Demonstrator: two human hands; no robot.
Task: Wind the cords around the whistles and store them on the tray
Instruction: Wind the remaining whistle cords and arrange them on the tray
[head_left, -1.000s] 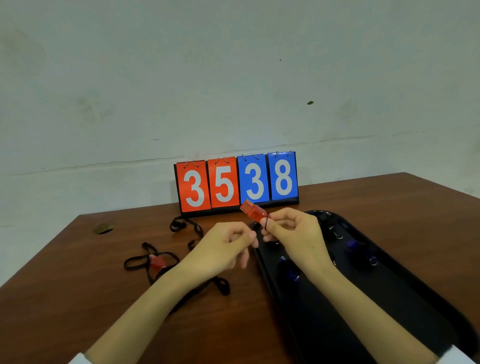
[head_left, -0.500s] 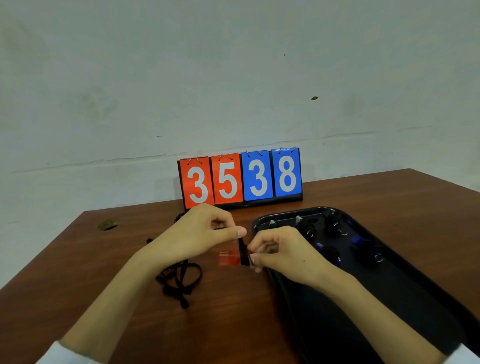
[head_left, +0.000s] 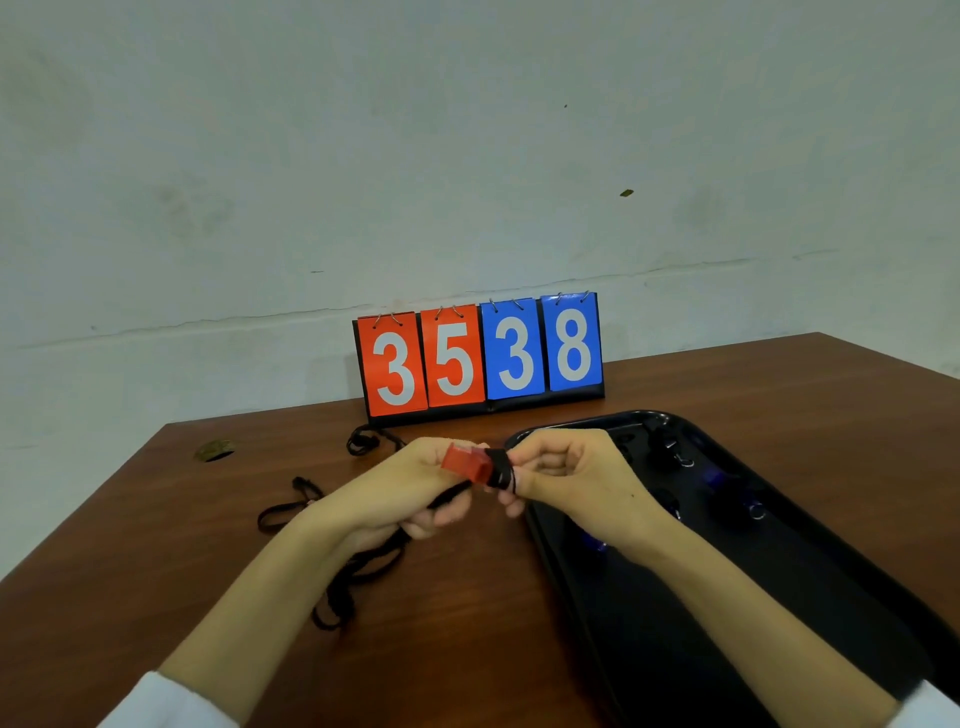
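right grip (head_left: 566, 478) is pinching the wound end of the red whistle (head_left: 464, 462) in the air over mid-worktop (head_left: 156, 545), just left of the tray (head_left: 779, 597)'s far-left corner, and left grip (head_left: 395, 488) is curled round the loose cord (head_left: 358, 571) that trails down toward the near edge. imo the trick here is pulling each turn snug and laying it right beside the last one, feeding slack through the left fingers so it doesn't tangle. i'd also pin the wraps with the right thumb or they'll probably slip off the smooth plastic.
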